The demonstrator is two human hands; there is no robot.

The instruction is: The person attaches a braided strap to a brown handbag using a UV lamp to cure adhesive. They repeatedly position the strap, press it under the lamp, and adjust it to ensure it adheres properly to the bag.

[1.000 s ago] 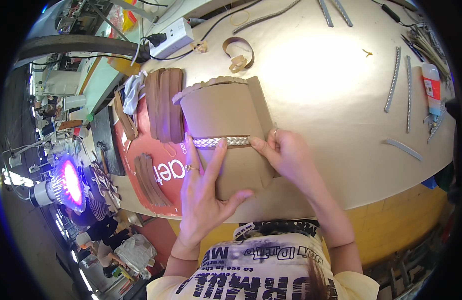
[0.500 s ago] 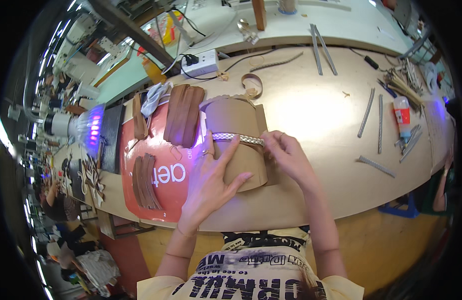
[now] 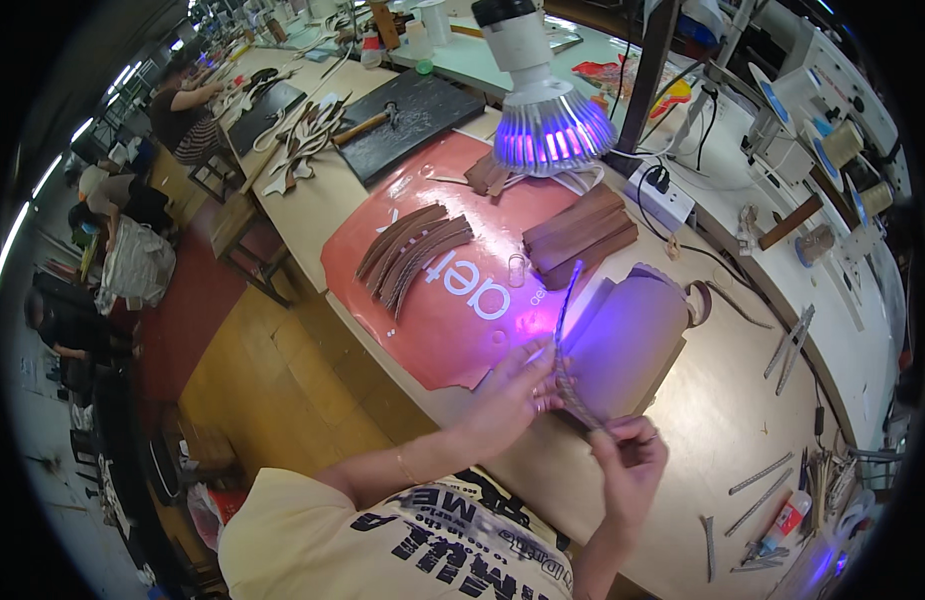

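Left hand [image 3: 522, 388]: fingers closed around middle of braided strip [image 3: 580, 408] | right hand [image 3: 630, 458]: pinching its lower end | strip: held above counter [image 3: 732, 400], in front of brown panel [image 3: 637, 335]

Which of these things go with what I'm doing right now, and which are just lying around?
Going by your hands, in use:
braided strip, held by left hand and right hand
brown panel, close by, so probably

Seemingly just lying about:
hammer, on the black slab
bottle, lower right
brown bundle, untouched
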